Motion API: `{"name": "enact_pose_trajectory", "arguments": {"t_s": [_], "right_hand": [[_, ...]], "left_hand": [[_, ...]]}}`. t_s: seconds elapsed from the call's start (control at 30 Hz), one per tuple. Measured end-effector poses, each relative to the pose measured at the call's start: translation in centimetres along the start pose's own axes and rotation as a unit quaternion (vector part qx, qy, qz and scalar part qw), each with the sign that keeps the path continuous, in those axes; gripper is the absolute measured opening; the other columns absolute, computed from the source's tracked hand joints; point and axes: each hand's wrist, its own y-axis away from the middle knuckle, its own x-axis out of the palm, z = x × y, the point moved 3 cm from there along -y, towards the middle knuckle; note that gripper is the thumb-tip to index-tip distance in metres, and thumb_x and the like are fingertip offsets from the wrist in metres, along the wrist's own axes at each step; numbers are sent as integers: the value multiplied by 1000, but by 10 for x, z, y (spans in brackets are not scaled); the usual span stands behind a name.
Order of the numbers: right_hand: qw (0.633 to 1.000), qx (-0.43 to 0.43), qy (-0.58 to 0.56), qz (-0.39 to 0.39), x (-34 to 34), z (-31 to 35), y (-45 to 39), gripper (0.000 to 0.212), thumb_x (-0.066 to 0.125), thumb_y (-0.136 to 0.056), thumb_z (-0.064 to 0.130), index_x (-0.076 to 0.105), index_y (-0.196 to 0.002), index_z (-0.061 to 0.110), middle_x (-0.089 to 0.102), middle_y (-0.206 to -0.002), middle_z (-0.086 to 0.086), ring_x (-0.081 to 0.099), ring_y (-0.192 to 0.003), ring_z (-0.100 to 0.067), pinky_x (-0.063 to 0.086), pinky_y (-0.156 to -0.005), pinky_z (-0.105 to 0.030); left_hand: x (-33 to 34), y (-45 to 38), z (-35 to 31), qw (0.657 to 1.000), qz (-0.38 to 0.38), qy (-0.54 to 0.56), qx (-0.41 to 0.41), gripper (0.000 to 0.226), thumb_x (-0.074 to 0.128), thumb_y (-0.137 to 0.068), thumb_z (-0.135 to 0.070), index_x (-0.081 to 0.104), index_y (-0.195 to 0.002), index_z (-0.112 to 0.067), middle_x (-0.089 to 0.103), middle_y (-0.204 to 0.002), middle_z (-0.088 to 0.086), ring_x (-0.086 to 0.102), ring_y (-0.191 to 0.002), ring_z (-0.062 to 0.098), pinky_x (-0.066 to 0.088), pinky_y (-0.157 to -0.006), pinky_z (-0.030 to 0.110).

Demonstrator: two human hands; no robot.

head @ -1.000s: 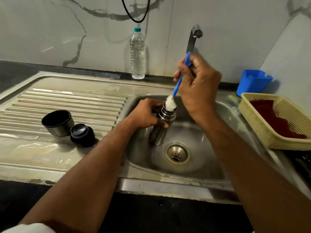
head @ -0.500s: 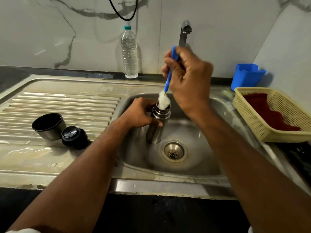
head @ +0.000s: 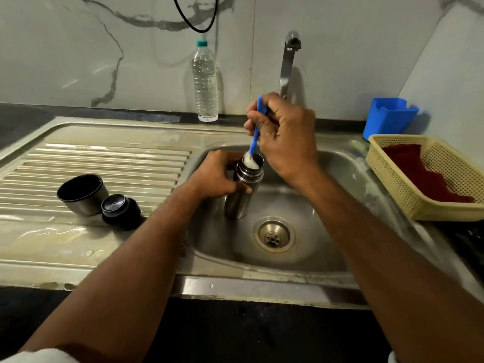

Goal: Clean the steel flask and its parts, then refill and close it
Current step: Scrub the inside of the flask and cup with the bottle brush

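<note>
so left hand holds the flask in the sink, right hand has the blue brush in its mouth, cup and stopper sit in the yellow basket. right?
Not quite. The head view shows the cup and stopper on the draining board, left of the sink, not in the yellow basket. The rest holds: left hand grips the flask, right hand works the blue brush in its mouth.

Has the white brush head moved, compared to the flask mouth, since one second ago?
Yes. The brush head has gone down: it stood above the rim of the steel flask before, and now sits inside the mouth.
</note>
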Motion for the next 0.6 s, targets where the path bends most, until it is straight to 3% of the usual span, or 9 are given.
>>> {"name": "enact_pose_trajectory", "arguments": {"t_s": [0.13, 0.27, 0.4, 0.5, 0.6], "right_hand": [[997, -32, -23, -64, -19, 9, -5, 18, 63, -102, 17, 67, -108, 1, 71, -87, 4, 74, -79, -7, 63, -72, -28], [997, -16, -31, -73, -25, 1, 11, 17, 61, -104, 15, 65, -104, 0, 73, -86, 0, 74, -78, -9, 64, -70, -33], [994, 0, -55, -94, -31, -9, 20, 18, 60, -104, 16, 65, -107, -1, 74, -89, -1, 76, -83, -9, 64, -72, -32], [996, 52, -56, -38, -21, -20, 25, 15, 59, -105, 16, 63, -105, 2, 75, -89, -1, 75, -83, -8, 65, -74, -32], [995, 79, -31, 48, -7, -25, 32, 10, 59, -104, 15, 63, -103, 6, 74, -91, 1, 74, -87, -7, 65, -74, -34]], "left_hand": [[0, 1, -2, 1000, -8, -14, 15, 69, 98, -65, -17, 71, -130, -17, 77, -118, -3, 72, -113, 8, 57, -105, 35], [-2, 1, -5, 997, -3, -59, 39, 77, 94, -64, -26, 68, -136, -21, 75, -123, -6, 70, -115, 6, 55, -107, 32], [0, 2, -4, 996, 0, -84, 11, 74, 96, -66, -29, 69, -135, -22, 75, -121, -7, 69, -111, 7, 54, -105, 33], [4, 2, -5, 994, 12, -106, -17, 72, 100, -64, -28, 71, -129, -18, 71, -113, -5, 65, -109, 16, 52, -104, 41], [10, 1, -2, 996, 28, -85, -32, 77, 100, -64, -24, 67, -134, -20, 71, -121, -5, 65, -114, 12, 50, -109, 39]]}}
